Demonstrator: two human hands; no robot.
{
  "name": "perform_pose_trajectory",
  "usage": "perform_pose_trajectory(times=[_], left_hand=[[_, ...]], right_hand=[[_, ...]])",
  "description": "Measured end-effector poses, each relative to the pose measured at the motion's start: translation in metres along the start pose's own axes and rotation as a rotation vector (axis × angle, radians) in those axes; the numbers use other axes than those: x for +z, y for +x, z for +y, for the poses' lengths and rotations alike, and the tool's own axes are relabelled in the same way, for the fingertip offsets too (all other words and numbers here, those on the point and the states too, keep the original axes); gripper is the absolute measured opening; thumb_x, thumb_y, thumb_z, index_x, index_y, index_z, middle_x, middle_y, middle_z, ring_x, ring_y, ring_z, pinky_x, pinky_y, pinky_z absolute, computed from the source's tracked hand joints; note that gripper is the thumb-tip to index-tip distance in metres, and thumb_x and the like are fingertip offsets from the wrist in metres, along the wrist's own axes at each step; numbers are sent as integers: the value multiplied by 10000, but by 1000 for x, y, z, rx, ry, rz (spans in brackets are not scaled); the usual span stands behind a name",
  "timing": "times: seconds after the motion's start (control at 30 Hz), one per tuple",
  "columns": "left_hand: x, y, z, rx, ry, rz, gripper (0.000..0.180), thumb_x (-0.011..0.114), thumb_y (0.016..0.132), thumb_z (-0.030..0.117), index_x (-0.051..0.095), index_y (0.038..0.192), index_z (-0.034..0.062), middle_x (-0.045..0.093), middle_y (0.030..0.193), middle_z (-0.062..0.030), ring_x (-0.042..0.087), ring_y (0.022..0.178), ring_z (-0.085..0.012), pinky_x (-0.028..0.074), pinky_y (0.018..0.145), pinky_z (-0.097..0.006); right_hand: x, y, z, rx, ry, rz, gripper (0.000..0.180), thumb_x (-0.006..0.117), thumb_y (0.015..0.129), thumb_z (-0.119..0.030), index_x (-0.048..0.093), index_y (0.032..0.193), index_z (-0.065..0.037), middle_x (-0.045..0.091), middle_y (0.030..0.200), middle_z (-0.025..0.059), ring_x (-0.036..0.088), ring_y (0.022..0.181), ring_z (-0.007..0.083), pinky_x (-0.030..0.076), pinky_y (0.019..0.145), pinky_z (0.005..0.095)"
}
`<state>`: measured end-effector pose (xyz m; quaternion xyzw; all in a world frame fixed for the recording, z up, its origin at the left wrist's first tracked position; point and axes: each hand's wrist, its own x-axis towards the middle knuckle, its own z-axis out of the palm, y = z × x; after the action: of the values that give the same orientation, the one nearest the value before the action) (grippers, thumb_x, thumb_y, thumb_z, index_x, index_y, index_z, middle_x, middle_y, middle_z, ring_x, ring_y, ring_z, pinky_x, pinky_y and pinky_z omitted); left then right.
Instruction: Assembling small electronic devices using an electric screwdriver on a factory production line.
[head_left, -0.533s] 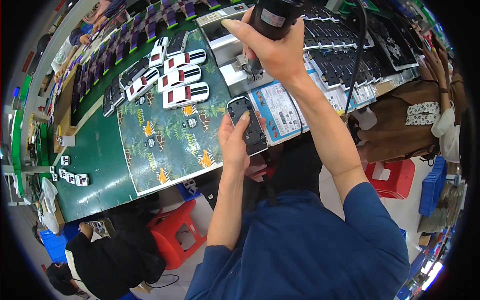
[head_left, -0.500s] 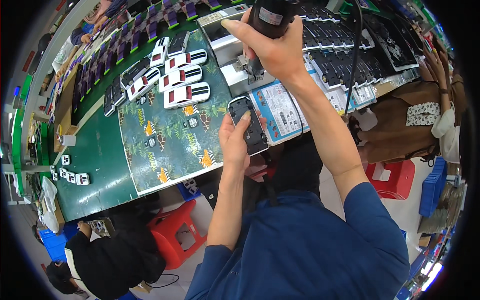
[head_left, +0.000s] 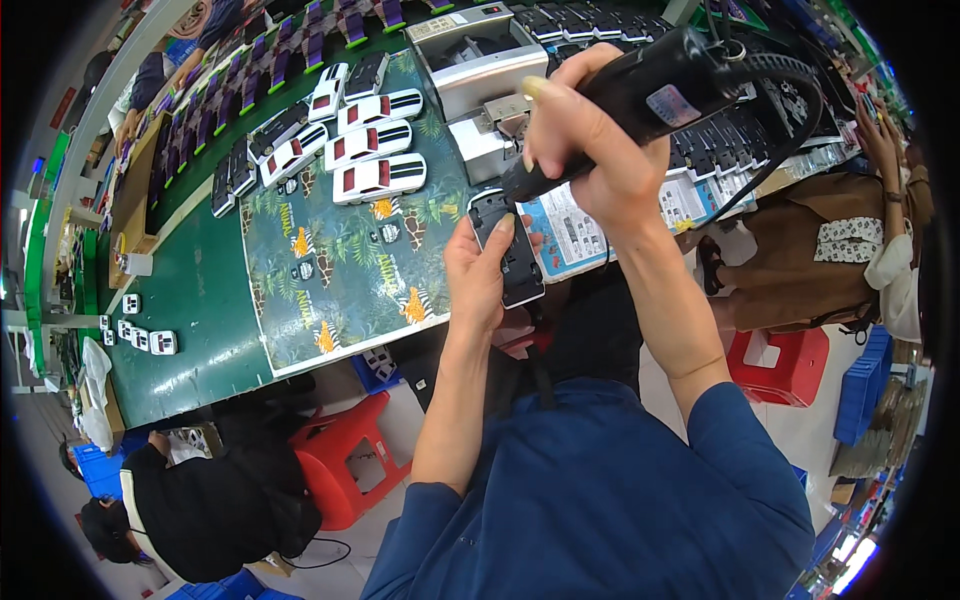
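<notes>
My left hand (head_left: 482, 272) grips a black toy car underside (head_left: 510, 246) and holds it up over the table's near edge. My right hand (head_left: 592, 150) is wrapped around a black electric screwdriver (head_left: 668, 88) with a coiled cable. The screwdriver's tip comes down onto the upper end of the black underside. Several white toy cars (head_left: 375, 148) with red windows lie in a row on a patterned mat (head_left: 340, 270) to the left.
A green table (head_left: 195, 300) carries dark car parts (head_left: 235, 175), small white pieces (head_left: 140, 335) and a grey machine (head_left: 470, 55). A seated person (head_left: 210, 500) and red stools (head_left: 350, 460) are below left. Another person (head_left: 850, 250) stands at right by a red stool (head_left: 780, 365).
The screwdriver has tilted down, so its tip now meets the black underside in my left hand. The left hand keeps its hold and has barely moved.
</notes>
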<state>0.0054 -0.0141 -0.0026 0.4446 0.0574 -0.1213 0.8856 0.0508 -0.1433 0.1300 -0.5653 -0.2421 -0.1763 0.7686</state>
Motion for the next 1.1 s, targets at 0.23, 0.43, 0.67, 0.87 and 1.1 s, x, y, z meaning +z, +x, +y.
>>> perform_pose_trajectory(times=[0.23,0.43,0.67,0.87,1.1], left_hand=[[2,-3,-1,12,10,-6,239,651,946,99,581,1153,3,705,973,-121,710,784,-167,601,668,-292],[2,-5,3,23,14,11,287,696,885,17,585,1150,-3,707,993,-117,702,803,-154,601,696,-283],[2,-5,3,7,19,-19,297,702,867,-7,593,1143,-3,707,992,-111,696,807,-145,597,713,-278],[5,-5,6,-9,15,-10,311,712,857,-4,597,1146,-9,707,976,-102,694,811,-146,594,723,-282],[7,-8,6,12,59,5,293,720,853,-2,617,1126,-6,711,977,-93,691,810,-138,585,733,-273]], right_hand=[[8,-7,15,60,-77,31,167,706,877,-84,558,877,-6,533,584,38,515,463,105,441,488,248],[10,-11,30,-33,-164,-25,176,707,865,-3,538,821,-27,552,600,32,516,471,77,413,460,212],[3,-10,34,-47,-107,-87,205,717,856,-4,524,796,-38,556,621,37,493,458,70,412,452,212],[0,-14,35,-82,-94,-104,202,708,869,-18,518,806,-40,534,586,34,483,452,69,411,446,219],[-3,-22,34,-68,-46,-16,203,746,848,-47,550,792,-49,546,596,13,501,488,60,420,475,216]])
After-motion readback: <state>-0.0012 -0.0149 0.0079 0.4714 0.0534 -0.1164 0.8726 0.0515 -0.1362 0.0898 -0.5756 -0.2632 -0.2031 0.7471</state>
